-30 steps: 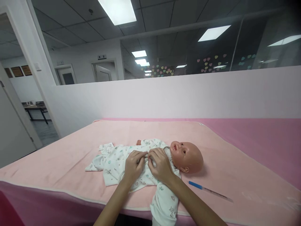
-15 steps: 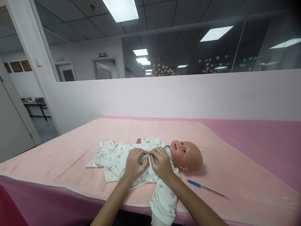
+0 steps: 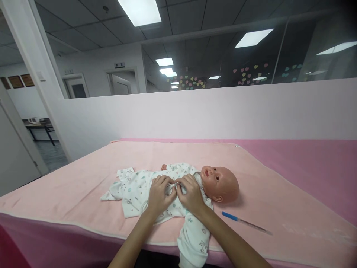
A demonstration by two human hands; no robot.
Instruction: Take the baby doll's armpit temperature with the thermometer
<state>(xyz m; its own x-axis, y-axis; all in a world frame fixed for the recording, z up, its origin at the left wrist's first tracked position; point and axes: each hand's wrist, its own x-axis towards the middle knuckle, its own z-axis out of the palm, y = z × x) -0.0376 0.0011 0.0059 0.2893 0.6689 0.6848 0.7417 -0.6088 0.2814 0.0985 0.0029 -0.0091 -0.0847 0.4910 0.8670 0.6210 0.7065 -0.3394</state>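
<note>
A baby doll (image 3: 225, 184) lies on its back with its head to the right, dressed in white printed baby clothes (image 3: 133, 193). Over the doll's chest, my left hand (image 3: 160, 195) is closed, thumb and fingers pinching a thin white cloth tie (image 3: 175, 184) of the garment. Just to its right, my right hand (image 3: 190, 191) pinches the same spot, and the fingertips of both nearly meet. What exactly lies between the fingertips is partly hidden. One sleeve (image 3: 195, 238) hangs over the near edge, beneath my right forearm.
A pen-like stick with a blue end (image 3: 230, 216) lies right of the doll, near my right forearm. Underneath is a pink padded sheet (image 3: 83, 178) on a darker pink surface (image 3: 306, 163). A white low wall (image 3: 195, 115) with glass above stands behind.
Both hands keep their pinch on the cloth tie with hardly any movement. The whole view has shifted slightly; the doll and stick lie as before.
</note>
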